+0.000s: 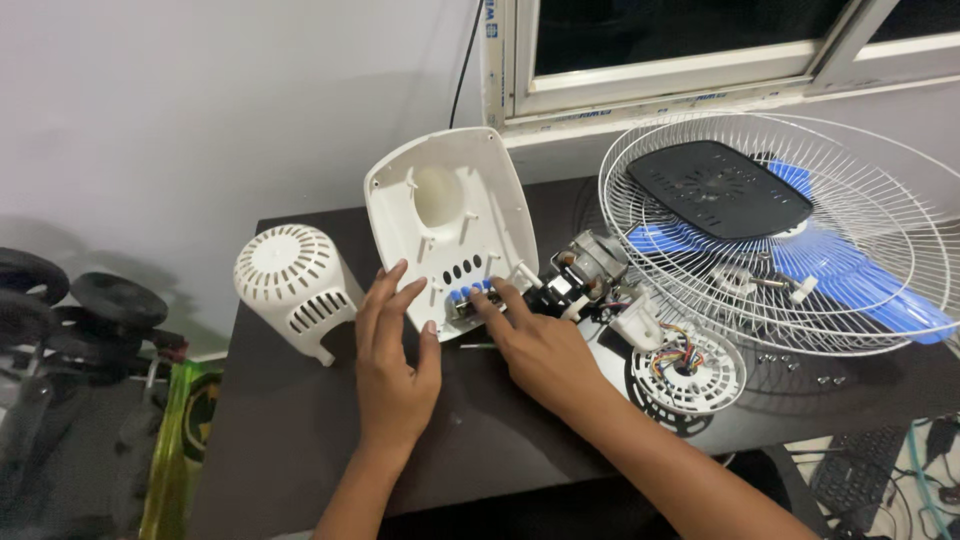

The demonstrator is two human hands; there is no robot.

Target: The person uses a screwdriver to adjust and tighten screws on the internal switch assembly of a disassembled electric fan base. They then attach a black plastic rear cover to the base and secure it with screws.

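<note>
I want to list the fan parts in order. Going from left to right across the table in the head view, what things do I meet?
Vented cover → left hand → white housing → right hand → motor → round wired part → fan grille

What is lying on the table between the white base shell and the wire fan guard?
In the head view, the bare fan motor with its coloured wires lies between the white base shell and the wire fan guard, on the dark table.

On the dark brown table (300, 440), the base shell (450, 215) and slotted motor cover (290, 275) are white; right of the shell, a white wire grille (700, 290) holds blue blades (870, 285) and a black vented plate (718, 188).
</note>
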